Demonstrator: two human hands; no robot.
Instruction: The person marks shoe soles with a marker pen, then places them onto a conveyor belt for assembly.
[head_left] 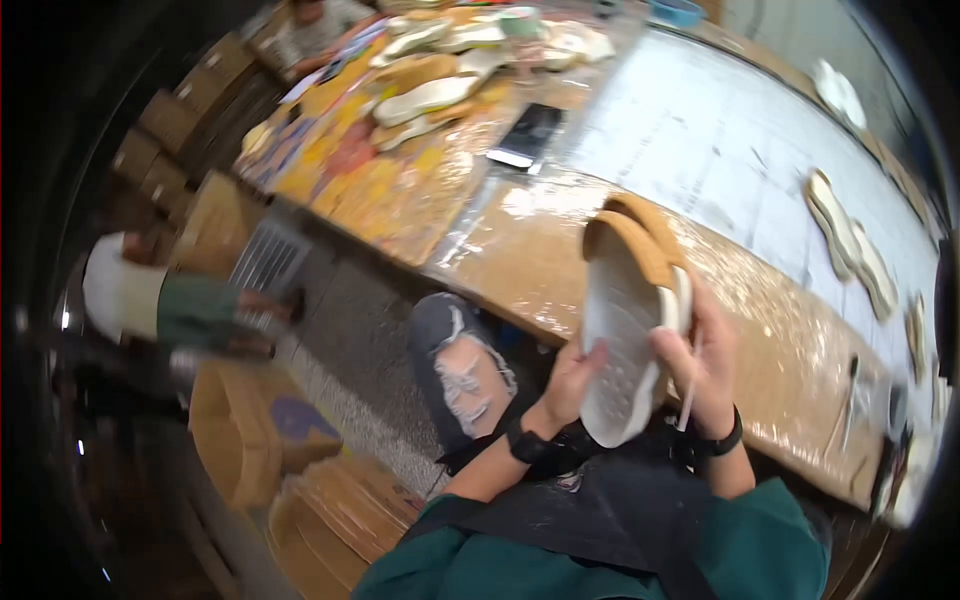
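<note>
Above my lap, at the table's near edge, I hold a pair of white shoe soles with tan ends, one behind the other. My left hand grips the near sole's left edge, thumb on its dimpled inner face. On the other side, my right hand is closed round the right edges of the pair. A thin pale stick points down from the fingers of that hand; its other end is hidden. Black bands circle both wrists.
A phone lies on the plastic-covered table. More soles are heaped at the far left, and others lie on the white board. Cardboard boxes stand on the floor at left, near a person. Another person sits behind the table.
</note>
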